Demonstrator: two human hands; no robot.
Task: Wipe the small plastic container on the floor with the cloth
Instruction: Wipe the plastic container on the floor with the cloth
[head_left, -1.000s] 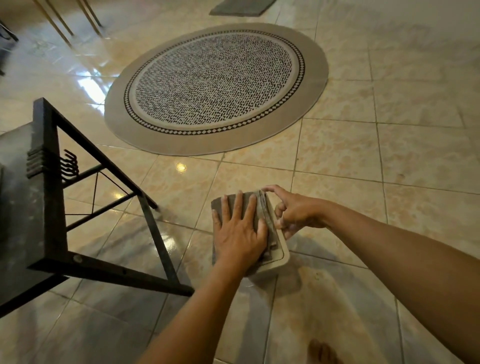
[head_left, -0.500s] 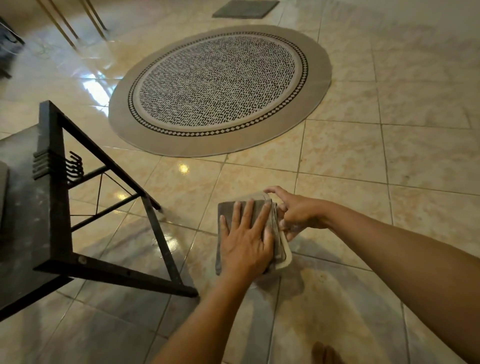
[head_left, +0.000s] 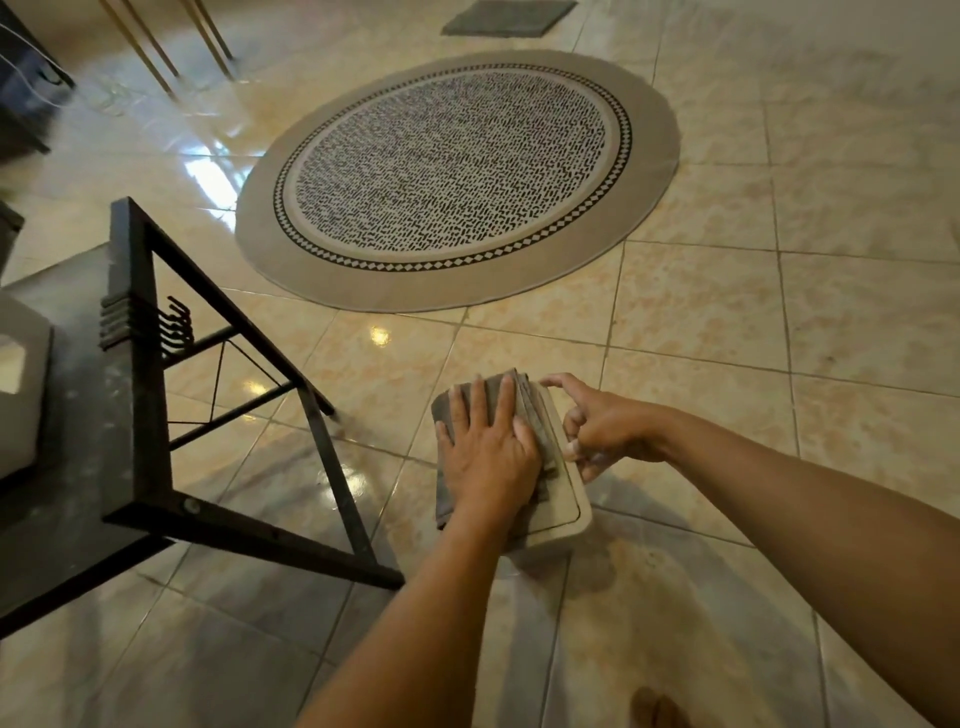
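Mostly container (head_left: 566, 499) under cloth (head_left: 530, 415).

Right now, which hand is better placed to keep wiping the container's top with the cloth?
The left hand: its palm lies flat on the folded cloth atop the container. The right hand is at the container's right edge, fingers apparently steadying it, so it looks better kept there.

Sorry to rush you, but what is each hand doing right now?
Left hand: open, flat on the cloth.
Right hand: fingers curled against the container edge, steadying it.
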